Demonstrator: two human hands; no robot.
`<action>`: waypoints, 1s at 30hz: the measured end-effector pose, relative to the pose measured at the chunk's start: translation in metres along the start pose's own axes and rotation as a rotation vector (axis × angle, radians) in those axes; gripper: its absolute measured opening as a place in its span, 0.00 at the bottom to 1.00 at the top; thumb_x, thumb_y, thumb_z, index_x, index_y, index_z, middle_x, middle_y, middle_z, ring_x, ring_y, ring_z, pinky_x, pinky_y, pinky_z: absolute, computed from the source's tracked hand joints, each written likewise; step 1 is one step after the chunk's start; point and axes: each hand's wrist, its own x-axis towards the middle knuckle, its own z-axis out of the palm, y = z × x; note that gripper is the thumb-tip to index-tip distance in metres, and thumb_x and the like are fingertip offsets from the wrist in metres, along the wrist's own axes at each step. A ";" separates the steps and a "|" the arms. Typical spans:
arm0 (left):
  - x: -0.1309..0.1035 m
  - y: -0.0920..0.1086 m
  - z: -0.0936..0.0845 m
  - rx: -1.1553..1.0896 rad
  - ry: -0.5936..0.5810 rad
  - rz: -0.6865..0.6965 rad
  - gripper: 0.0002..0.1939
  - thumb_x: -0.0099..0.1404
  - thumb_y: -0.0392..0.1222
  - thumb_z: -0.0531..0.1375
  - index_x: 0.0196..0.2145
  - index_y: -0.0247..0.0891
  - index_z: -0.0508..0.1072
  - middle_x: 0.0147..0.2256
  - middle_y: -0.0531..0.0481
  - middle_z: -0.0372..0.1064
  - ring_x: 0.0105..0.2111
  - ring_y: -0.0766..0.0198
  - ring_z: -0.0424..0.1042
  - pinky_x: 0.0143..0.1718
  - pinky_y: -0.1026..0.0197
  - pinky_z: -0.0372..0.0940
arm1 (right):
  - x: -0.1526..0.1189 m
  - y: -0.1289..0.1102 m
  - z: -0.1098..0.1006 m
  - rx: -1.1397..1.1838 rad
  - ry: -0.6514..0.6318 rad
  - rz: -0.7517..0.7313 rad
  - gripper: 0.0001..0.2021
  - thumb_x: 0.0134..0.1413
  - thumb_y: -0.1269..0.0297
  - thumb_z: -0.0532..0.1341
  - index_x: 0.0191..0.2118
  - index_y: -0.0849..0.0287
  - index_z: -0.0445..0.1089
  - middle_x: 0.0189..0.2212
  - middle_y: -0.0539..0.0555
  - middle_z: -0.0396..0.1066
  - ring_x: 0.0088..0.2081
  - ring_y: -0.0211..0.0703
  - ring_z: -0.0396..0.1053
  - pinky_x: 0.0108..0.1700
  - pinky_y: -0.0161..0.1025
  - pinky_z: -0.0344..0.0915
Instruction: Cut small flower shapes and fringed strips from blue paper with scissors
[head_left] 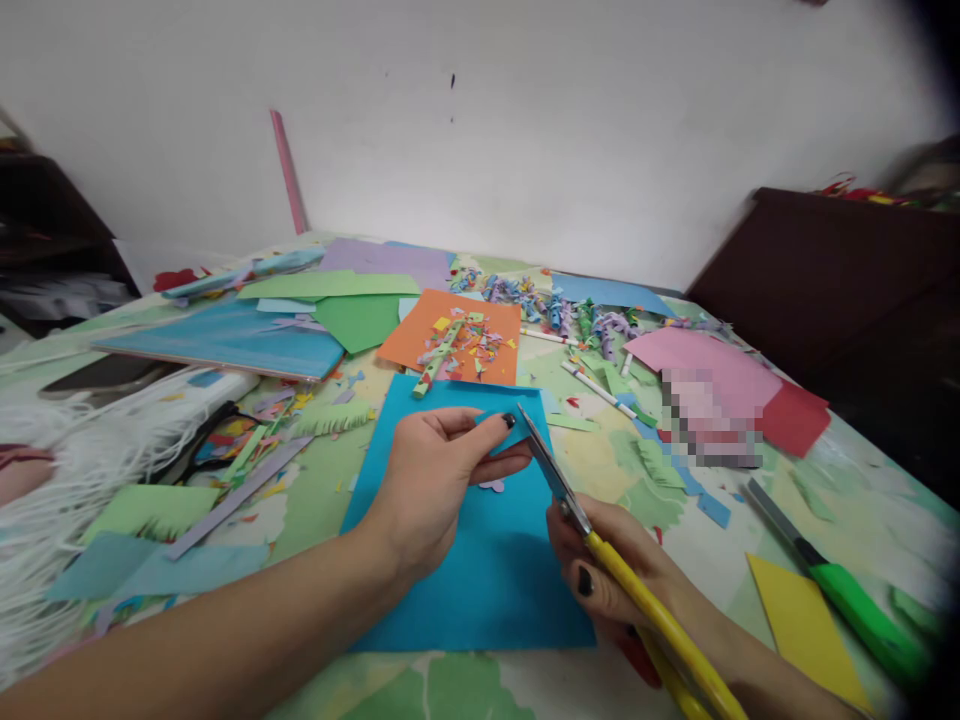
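Blue scrap (519,433) is pinched by left hand (435,480), free edge beside scissors (553,472) clasped in right hand (619,565).

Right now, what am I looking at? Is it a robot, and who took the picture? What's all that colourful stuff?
There is no robot here, just a person's two bare hands. There is one picture, from a camera worn on the person's head, so you see what is in front of them. The left hand pinches a little blue piece. The right hand holds scissors with yellow handles. Under the hands lies a blue sheet. Behind it, an orange sheet carries tiny paper bits. White strings are at the left, and a green-handled knife is at the right.
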 end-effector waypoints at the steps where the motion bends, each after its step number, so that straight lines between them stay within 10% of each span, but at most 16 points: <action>1: 0.000 0.000 0.000 0.001 -0.002 0.000 0.06 0.53 0.36 0.66 0.25 0.29 0.74 0.28 0.46 0.75 0.31 0.55 0.77 0.35 0.57 0.73 | 0.000 0.000 0.000 0.003 -0.003 0.006 0.20 0.53 0.48 0.61 0.28 0.56 0.54 0.21 0.43 0.48 0.20 0.31 0.46 0.18 0.29 0.44; 30: 0.001 0.000 0.000 0.001 0.007 -0.004 0.06 0.51 0.37 0.67 0.24 0.31 0.75 0.28 0.46 0.76 0.31 0.56 0.77 0.35 0.57 0.73 | 0.002 -0.002 0.001 0.010 -0.009 0.053 0.21 0.51 0.48 0.63 0.28 0.56 0.53 0.21 0.43 0.46 0.19 0.31 0.46 0.16 0.28 0.45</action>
